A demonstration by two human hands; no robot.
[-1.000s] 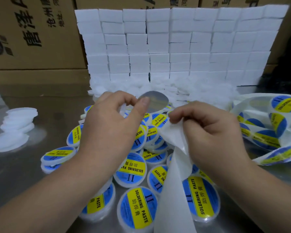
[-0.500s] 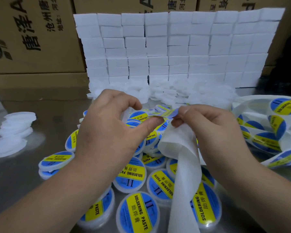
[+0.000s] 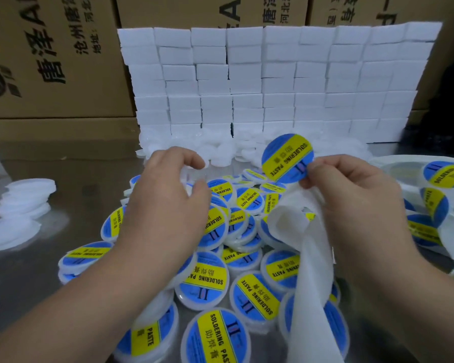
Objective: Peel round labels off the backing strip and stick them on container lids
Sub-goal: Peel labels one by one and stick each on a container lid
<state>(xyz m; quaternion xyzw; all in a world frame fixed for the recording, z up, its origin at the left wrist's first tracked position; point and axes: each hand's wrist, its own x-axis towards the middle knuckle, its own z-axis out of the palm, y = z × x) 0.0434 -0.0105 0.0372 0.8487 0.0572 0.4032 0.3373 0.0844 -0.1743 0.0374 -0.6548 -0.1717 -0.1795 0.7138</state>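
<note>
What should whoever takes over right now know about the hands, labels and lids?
Left hand: empty, fingers loosely curled, over the pile.
Right hand: pinches the backing strip; one round label stands up at its fingertips.
Done: many labelled containers heaped in front.
Left: stick this label; unpeeled labels wait at right, plain white lids at far left.

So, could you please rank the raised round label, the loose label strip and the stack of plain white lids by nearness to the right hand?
1. The raised round label, held at the fingertips of the right hand.
2. The loose label strip, just to its right.
3. The stack of plain white lids, far left, beyond the left hand.
</note>
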